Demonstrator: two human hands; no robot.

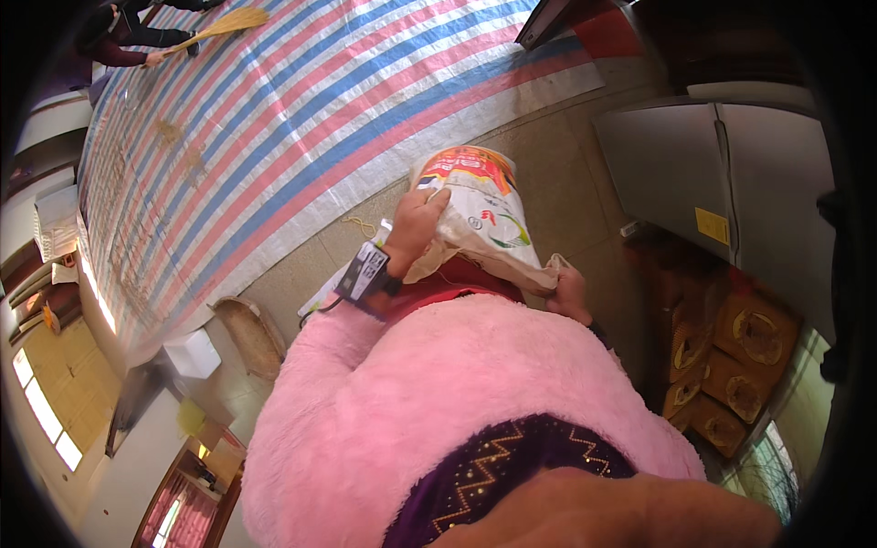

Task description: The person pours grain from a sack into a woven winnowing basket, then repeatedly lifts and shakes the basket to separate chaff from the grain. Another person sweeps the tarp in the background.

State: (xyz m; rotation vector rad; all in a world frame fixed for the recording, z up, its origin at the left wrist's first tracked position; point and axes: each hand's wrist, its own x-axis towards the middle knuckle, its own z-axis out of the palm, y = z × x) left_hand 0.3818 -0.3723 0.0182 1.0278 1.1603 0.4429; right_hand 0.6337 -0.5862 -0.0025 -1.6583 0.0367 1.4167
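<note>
A filled white woven sack [497, 205] with red, orange and green print stands on the floor right in front of my body. My left hand [414, 222] grips the near left side of its open mouth, thumb on the outside. On the other side, my right hand [570, 296] pinches the right corner of the rim, which is drawn out towards it. The mouth faces me, but what lies inside is hidden. A small device [365, 270] is strapped to my left wrist.
Beyond the sack spreads a striped plastic tarpaulin [322, 123] with scattered debris. At upper left a person holds a straw broom [229, 24]. A woven basket [250, 335] and a white box [192, 353] lie left. A grey refrigerator [668, 164] and a patterned wooden seat [733, 363] stand right.
</note>
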